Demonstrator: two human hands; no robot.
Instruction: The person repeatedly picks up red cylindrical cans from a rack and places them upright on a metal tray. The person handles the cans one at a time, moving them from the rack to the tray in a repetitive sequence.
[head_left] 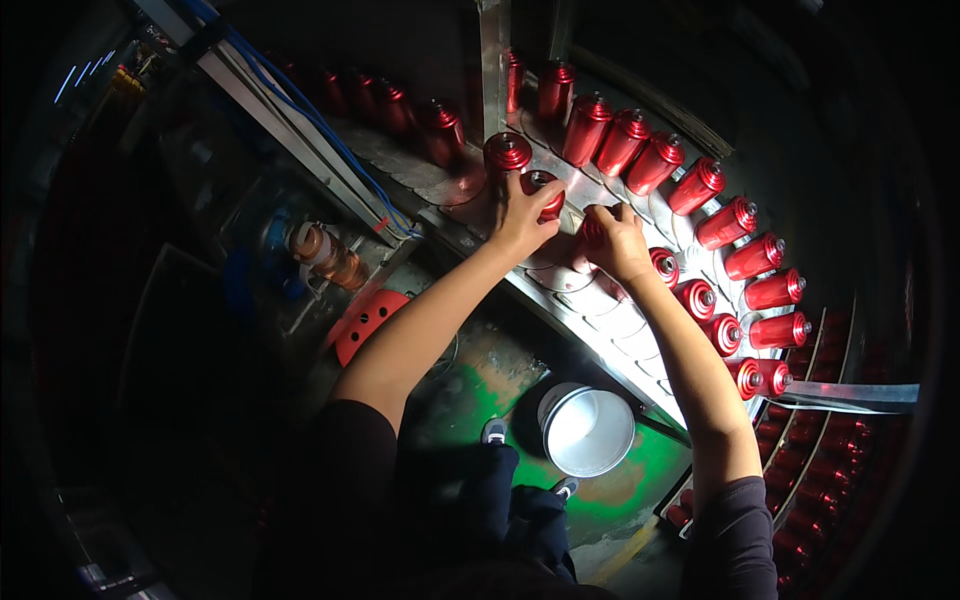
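Note:
My left hand (522, 222) is closed around a shiny red metal canister (549, 192) with a stepped shoulder and a small pale top. To its right, my right hand (622, 243) grips a second red canister (591, 236), mostly covered by the fingers. Both hands are over a conveyor of overlapping metal plates (600, 300). Just behind my left hand stands another red canister (507, 150). Closest to my right forearm on the near run is one more red canister (665, 264), with several others following it.
Several red canisters (752, 258) line the far curve of the conveyor. A metal post (494, 70) rises behind my hands. On the floor stands a white bucket (590, 432). At left are a red perforated seat (372, 322), an amber bottle (340, 262) and blue hoses (300, 105). Racked canisters (815, 480) fill the lower right.

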